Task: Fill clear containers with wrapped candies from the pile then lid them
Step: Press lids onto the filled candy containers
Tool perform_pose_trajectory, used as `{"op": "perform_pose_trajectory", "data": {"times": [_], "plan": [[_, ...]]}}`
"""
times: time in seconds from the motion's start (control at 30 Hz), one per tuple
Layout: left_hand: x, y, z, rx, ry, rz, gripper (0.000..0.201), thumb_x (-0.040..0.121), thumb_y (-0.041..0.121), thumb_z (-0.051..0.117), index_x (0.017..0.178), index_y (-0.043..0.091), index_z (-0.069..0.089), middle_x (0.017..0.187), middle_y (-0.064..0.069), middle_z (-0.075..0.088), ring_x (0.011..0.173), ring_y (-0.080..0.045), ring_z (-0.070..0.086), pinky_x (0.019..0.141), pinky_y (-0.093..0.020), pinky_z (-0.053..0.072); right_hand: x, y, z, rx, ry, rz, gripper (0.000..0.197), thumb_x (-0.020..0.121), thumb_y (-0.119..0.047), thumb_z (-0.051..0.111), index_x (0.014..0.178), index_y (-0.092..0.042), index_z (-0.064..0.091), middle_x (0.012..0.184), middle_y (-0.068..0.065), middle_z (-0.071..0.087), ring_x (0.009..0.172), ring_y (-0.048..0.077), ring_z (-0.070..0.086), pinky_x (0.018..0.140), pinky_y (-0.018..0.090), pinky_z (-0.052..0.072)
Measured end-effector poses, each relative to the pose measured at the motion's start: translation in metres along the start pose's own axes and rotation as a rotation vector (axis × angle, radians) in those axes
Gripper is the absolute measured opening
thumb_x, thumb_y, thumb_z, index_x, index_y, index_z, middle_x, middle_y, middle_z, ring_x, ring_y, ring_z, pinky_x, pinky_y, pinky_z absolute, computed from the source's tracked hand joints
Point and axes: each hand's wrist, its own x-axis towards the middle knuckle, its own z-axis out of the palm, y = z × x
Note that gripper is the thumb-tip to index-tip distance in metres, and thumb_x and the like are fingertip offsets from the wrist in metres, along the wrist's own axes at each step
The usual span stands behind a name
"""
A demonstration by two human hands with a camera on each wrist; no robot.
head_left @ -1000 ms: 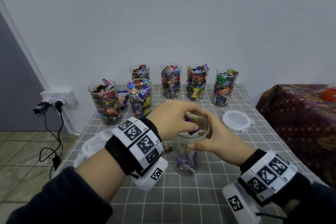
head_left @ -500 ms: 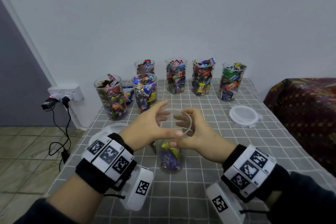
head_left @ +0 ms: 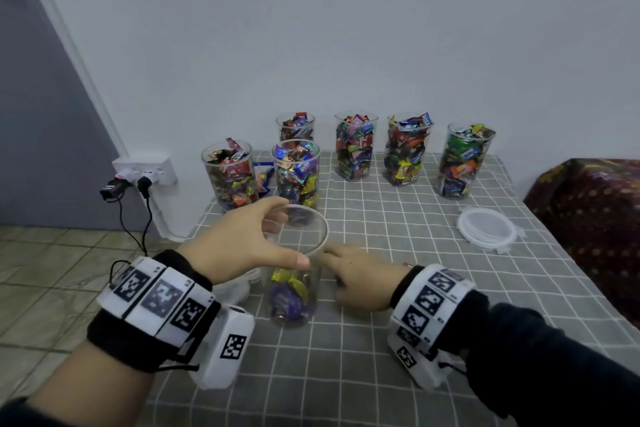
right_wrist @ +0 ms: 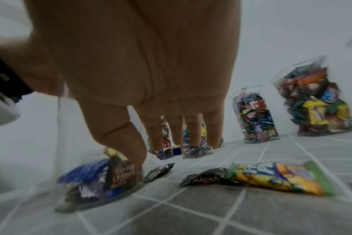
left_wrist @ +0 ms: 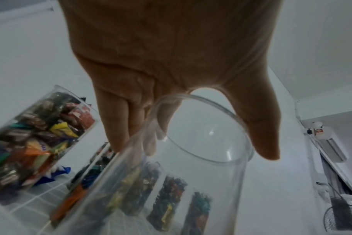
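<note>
The tall clear plastic container (head_left: pixel 294 274) stands upright near the front of the grey grid-patterned counter (head_left: pixel 398 340), holding only a few wrapped candies (head_left: pixel 289 295) at its bottom, so filling is judged barely begun. The left hand (head_left: pixel 242 246) spans the container's open rim, thumb on the near side and fingers (left_wrist: pixel 119 124) on the far side, curled round it; this grip evidently steadies the container for loading. The right hand (head_left: pixel 360 284) is lowered just beside the container, fingers extended downward and holding nothing. It reaches toward loose candies on the counter, among them a yellow-and-orange wrapped candy (right_wrist: pixel 279 176) and small dark ones, presumably to gather the next load. Six filled clear containers (head_left: pixel 355 146) stand at the back by the wall, unlidded. A round translucent lid (head_left: pixel 486 229) lies flat to the right, well apart from the working container, ready for capping.
</note>
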Motion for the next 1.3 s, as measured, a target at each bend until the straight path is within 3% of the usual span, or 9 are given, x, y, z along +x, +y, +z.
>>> {"op": "perform_pose_trajectory", "data": {"times": [0.13, 0.27, 0.43, 0.57, 0.77, 0.9, 1.0, 1.1, 1.3], "plan": [[-0.002, -0.009, -0.004, -0.06, 0.033, -0.021, 0.123, 0.029, 0.061, 0.08, 0.139, 0.026, 0.037, 0.124, 0.012, 0.054, 0.115, -0.004, 0.052, 0.095, -0.023, 0.043, 0.022, -0.005, 0.003, -0.213, -0.175, 0.001, 0.072, 0.093, -0.018, 0.051, 0.152, -0.029, 0.01, 0.159, 0.0, 0.007, 0.143, 0.026, 0.013, 0.116, 0.041, 0.021], [0.0, -0.012, -0.004, -0.094, 0.04, -0.03, 0.118, 0.033, 0.058, 0.079, 0.138, 0.028, 0.037, 0.122, 0.015, 0.053, 0.116, -0.004, 0.052, 0.095, -0.023, 0.043, 0.035, -0.003, -0.002, -0.304, -0.262, 0.003, 0.069, 0.095, -0.017, 0.047, 0.151, -0.031, 0.009, 0.158, -0.003, 0.012, 0.141, 0.028, 0.019, 0.113, 0.048, 0.027], [0.009, -0.012, -0.001, -0.102, 0.035, -0.015, 0.129, 0.018, 0.071, 0.08, 0.134, 0.033, 0.036, 0.119, 0.019, 0.052, 0.114, 0.001, 0.051, 0.091, -0.018, 0.042, 0.029, 0.011, -0.005, -0.291, -0.268, 0.047, 0.065, 0.096, -0.015, 0.043, 0.15, -0.034, 0.013, 0.157, -0.005, 0.018, 0.136, 0.028, 0.03, 0.109, 0.048, 0.033], [0.019, -0.007, 0.003, -0.077, 0.042, -0.009, 0.118, 0.032, 0.06, 0.076, 0.138, 0.029, 0.035, 0.121, 0.013, 0.051, 0.117, -0.006, 0.051, 0.099, -0.026, 0.043, 0.011, 0.039, -0.006, -0.271, -0.275, 0.137, 0.063, 0.096, -0.014, 0.043, 0.15, -0.031, 0.015, 0.157, -0.003, 0.016, 0.138, 0.027, 0.027, 0.112, 0.046, 0.029], [0.037, 0.002, 0.013, -0.086, 0.032, 0.004, 0.109, 0.032, 0.06, 0.075, 0.129, 0.031, 0.037, 0.119, 0.011, 0.053, 0.116, -0.009, 0.053, 0.102, -0.032, 0.043, -0.014, 0.069, -0.006, -0.177, -0.253, 0.218, 0.061, 0.094, -0.011, 0.042, 0.148, -0.034, 0.022, 0.155, -0.004, 0.021, 0.14, 0.023, 0.027, 0.112, 0.045, 0.029], [0.047, 0.007, 0.02, -0.073, 0.011, 0.018, 0.117, 0.033, 0.063, 0.075, 0.137, 0.026, 0.035, 0.126, 0.005, 0.052, 0.118, -0.01, 0.052, 0.103, -0.031, 0.042, -0.015, 0.065, -0.006, -0.078, -0.157, 0.267, 0.043, 0.093, -0.037, 0.048, 0.134, -0.03, 0.041, 0.138, 0.0, 0.041, 0.124, 0.024, 0.044, 0.103, 0.044, 0.039], [0.05, 0.012, 0.025, -0.082, 0.002, 0.024, 0.117, 0.04, 0.058, 0.081, 0.141, 0.024, 0.033, 0.129, 0.005, 0.051, 0.117, -0.009, 0.051, 0.098, -0.026, 0.043, -0.01, 0.052, 0.0, -0.147, -0.13, 0.3, 0.056, 0.088, -0.057, 0.048, 0.133, -0.023, 0.041, 0.13, 0.006, 0.044, 0.119, 0.028, 0.046, 0.097, 0.04, 0.042], [0.053, 0.014, 0.029, -0.106, 0.01, 0.016, 0.112, 0.049, 0.047, 0.087, 0.143, 0.021, 0.031, 0.131, 0.004, 0.049, 0.117, -0.01, 0.05, 0.097, -0.025, 0.042, -0.006, 0.04, 0.006, -0.222, -0.058, 0.338, 0.051, 0.093, -0.05, 0.044, 0.133, -0.019, 0.041, 0.13, 0.011, 0.044, 0.12, 0.031, 0.045, 0.097, 0.041, 0.041], [0.055, 0.014, 0.031, -0.131, 0.004, 0.006, 0.11, 0.05, 0.044, 0.088, 0.141, 0.022, 0.031, 0.126, 0.005, 0.049, 0.116, -0.013, 0.052, 0.095, -0.026, 0.043, -0.01, 0.046, 0.009, -0.178, -0.054, 0.347, 0.038, 0.096, -0.029, 0.045, 0.132, -0.016, 0.041, 0.129, 0.012, 0.042, 0.12, 0.032, 0.045, 0.098, 0.043, 0.042]]}}
